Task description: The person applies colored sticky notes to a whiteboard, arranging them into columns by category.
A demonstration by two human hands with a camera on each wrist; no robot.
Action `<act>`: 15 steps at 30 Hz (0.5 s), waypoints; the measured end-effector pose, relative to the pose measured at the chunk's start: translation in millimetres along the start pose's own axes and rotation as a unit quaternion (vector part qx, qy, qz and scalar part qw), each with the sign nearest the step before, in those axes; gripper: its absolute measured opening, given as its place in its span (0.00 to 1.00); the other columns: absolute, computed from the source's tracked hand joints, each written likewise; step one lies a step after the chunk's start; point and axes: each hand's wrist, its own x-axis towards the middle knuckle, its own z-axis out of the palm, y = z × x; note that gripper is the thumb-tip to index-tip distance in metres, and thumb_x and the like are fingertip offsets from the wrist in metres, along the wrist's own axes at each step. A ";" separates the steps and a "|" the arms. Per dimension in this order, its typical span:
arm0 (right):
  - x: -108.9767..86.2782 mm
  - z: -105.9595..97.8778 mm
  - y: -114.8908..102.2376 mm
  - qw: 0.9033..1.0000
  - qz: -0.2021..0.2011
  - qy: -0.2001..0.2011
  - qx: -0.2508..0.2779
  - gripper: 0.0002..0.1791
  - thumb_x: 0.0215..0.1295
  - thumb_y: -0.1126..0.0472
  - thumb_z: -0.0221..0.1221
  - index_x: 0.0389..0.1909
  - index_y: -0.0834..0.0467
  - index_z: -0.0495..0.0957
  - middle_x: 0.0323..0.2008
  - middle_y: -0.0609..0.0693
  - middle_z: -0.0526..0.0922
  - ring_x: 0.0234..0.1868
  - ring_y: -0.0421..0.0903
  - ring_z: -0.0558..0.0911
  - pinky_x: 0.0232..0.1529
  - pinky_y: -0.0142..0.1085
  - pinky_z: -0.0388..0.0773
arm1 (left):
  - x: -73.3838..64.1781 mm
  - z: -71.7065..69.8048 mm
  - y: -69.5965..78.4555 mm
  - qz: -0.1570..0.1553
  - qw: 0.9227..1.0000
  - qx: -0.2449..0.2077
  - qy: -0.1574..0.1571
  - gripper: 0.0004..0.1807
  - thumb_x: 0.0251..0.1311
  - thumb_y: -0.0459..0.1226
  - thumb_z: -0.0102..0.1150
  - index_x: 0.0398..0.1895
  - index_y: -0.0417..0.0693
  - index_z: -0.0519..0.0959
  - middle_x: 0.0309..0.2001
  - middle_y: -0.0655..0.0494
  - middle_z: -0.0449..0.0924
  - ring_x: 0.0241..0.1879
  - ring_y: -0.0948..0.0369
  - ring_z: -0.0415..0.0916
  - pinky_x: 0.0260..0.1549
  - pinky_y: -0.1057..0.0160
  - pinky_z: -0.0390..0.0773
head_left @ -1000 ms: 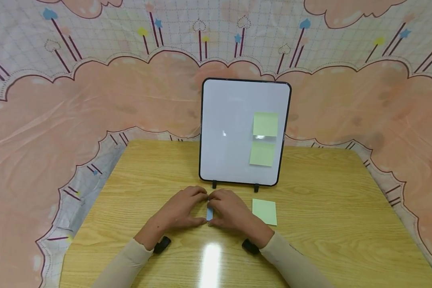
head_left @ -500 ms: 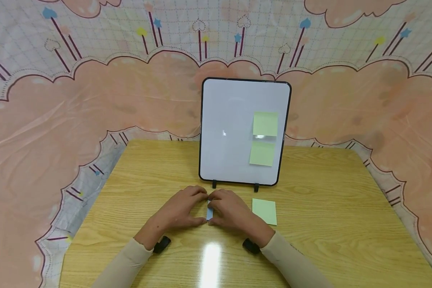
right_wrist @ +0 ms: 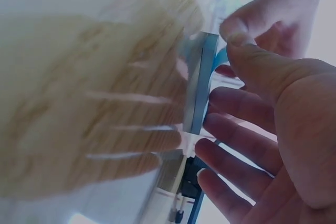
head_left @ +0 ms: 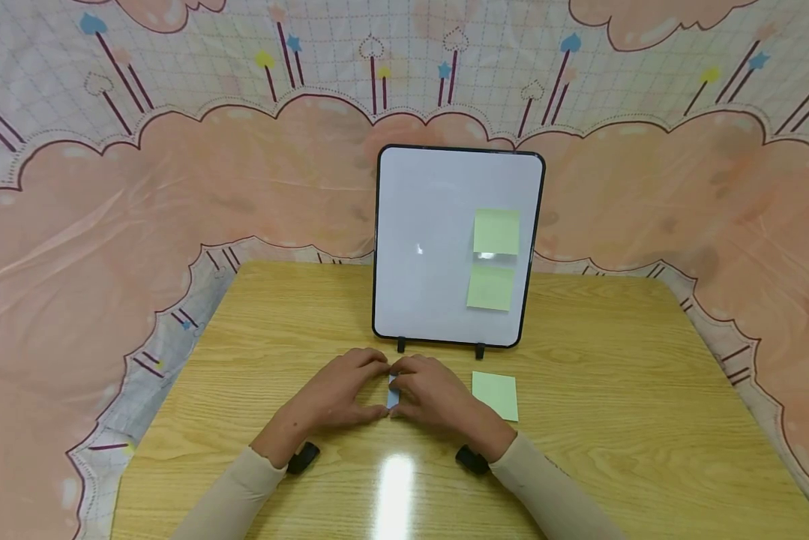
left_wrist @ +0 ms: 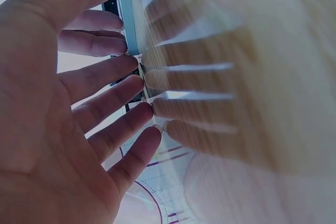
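Observation:
A small blue sticky note pad (head_left: pixel 394 397) lies on the table between the two hands, mostly covered by them. My left hand (head_left: pixel 340 390) holds it from the left, thumb at the near end and index fingertip at the far end; its other fingertips touch the table. From the right, my right hand (head_left: pixel 431 394) reaches over the pad with curled fingers and thumb at its top. In the right wrist view the pad (right_wrist: pixel 200 85) shows its edge, and a blue sheet (right_wrist: pixel 220 59) bends up from it beside the right thumb.
A whiteboard (head_left: pixel 424 202) on small black feet stands behind the hands. It bears two green sticky notes, one upper (head_left: pixel 496 232) and one lower (head_left: pixel 489 288). Right of the right hand lies a green note or pad (head_left: pixel 497 394) on the wooden table (head_left: pixel 633 420). A patterned cloth (head_left: pixel 296 172) hangs behind.
My right thumb has shifted very slightly forward along the pad. The left hand and the pad stay in the same place.

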 end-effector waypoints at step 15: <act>-0.5 -4.0 0.0 0.999 0.016 -0.023 0.043 0.13 0.72 0.53 0.70 0.49 0.57 0.90 0.60 0.53 0.84 0.63 0.51 0.81 0.66 0.44 0.77 | 0.7 1.1 0.0 0.005 1.000 -0.007 0.007 0.30 0.68 0.55 0.68 0.69 0.53 0.79 0.67 0.56 0.74 0.68 0.54 0.71 0.68 0.48 0.73</act>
